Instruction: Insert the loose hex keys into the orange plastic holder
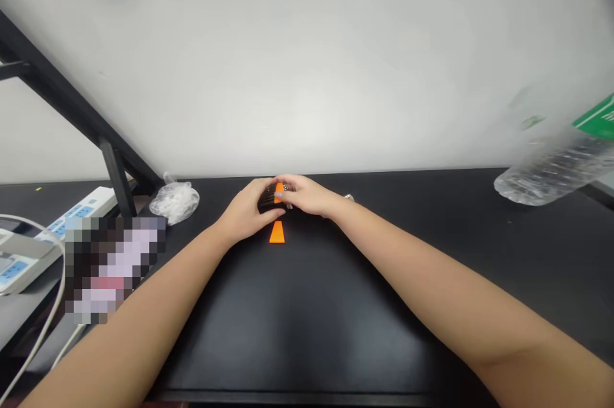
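Near the back of the black table, both hands meet around a small dark ribbed object (267, 199), whose kind I cannot make out. My left hand (244, 210) curves round its left side, thumb at the front and fingers behind. My right hand (307, 194) comes in from the right, its thumb and fingers closed on an orange piece (279, 188) at the top of the dark object. Some shiny metal parts show between the hands. A flat orange wedge-shaped piece (277, 233) lies on the table just in front of my left thumb.
Crumpled clear plastic (174, 201) sits at the back left. A clear plastic bottle (551, 168) with a green label lies at the right. White power strips (71, 219), cables and a black metal frame (118, 178) stand at the left. A pale wall (307, 62) closes off the back.
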Available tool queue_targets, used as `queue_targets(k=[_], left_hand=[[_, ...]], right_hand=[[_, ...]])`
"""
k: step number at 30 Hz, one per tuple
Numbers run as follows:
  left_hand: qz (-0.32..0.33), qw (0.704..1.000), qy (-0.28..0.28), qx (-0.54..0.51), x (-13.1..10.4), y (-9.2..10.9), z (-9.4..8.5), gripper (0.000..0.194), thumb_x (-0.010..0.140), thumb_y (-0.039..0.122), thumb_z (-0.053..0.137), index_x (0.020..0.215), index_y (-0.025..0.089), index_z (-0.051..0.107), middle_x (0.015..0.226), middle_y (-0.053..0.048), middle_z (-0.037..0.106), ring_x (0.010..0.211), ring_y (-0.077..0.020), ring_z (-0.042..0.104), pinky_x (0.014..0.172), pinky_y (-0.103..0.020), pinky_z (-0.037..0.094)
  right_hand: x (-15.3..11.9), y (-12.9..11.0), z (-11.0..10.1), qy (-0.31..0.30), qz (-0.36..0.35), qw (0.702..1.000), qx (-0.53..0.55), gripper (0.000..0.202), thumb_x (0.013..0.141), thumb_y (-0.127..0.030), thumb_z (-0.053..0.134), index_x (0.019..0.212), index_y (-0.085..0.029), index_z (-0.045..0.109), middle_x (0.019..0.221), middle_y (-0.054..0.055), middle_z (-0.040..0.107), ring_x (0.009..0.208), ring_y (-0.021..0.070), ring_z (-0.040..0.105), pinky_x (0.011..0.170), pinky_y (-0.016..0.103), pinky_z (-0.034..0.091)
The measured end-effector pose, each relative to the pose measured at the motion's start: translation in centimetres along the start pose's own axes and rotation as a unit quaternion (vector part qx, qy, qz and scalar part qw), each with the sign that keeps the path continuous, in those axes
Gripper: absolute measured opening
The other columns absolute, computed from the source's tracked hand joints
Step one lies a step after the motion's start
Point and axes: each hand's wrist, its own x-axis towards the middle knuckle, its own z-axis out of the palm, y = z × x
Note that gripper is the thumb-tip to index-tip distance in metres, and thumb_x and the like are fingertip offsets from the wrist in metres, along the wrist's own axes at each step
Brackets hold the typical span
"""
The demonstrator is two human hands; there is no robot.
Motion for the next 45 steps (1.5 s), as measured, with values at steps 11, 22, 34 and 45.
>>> queue_targets(k=[11, 22, 34, 45], left_hand=[[-0.03, 0.998, 0.043, -0.033, 0.5, 1.9, 0.1, 0.04, 0.084, 0.035, 0.066, 0.12, 0.019, 0.071, 0.105, -0.004, 0.075, 0.09, -0.0194, 0.066, 0.087, -0.03, 0.052], [-0.032, 0.999, -0.005, -0.018, 0.6, 0.8, 0.2, 0.019, 0.081, 0.036, 0.067, 0.078, 0.018, 0.063, 0.068, 0.004, 0.061, 0.061, -0.0108, 0.05, 0.061, -0.024, 0.038], [-0.098, 0.994, -0.053, 0.009, 0.9, -0.1, -1.1, 0.033, 0.075, 0.049, 0.073, 0.066, 0.019, 0.061, 0.06, 0.004, 0.058, 0.057, -0.0115, 0.048, 0.057, -0.026, 0.031], [-0.15, 0.972, -0.069, 0.168, 0.6, 1.2, -0.6, 0.036, 0.075, 0.054, 0.068, 0.063, 0.022, 0.061, 0.062, -0.003, 0.062, 0.058, -0.0192, 0.055, 0.053, -0.031, 0.032]], right_hand=[[1.4, 0.3, 3.8, 0.204, -0.022, 0.976, 0.074, 0.024, 0.1, -0.042, 0.05, 0.108, -0.023, 0.062, 0.105, 0.003, 0.07, 0.097, 0.0193, 0.066, 0.088, 0.035, 0.052], [1.3, 0.5, 3.2, 0.243, 0.01, 0.97, 0.009, 0.026, 0.096, -0.047, 0.051, 0.102, -0.024, 0.061, 0.071, -0.002, 0.061, 0.062, 0.0161, 0.055, 0.062, 0.03, 0.045], [2.6, 1.8, 1.9, 0.266, 0.019, 0.958, -0.102, 0.028, 0.1, -0.035, 0.044, 0.1, -0.02, 0.067, 0.091, 0.003, 0.07, 0.082, 0.019, 0.061, 0.078, 0.031, 0.046], [3.1, 1.7, 1.1, 0.183, 0.079, 0.934, -0.296, 0.028, 0.104, -0.024, 0.039, 0.103, -0.021, 0.067, 0.102, 0.009, 0.074, 0.091, 0.0212, 0.065, 0.081, 0.03, 0.045]])
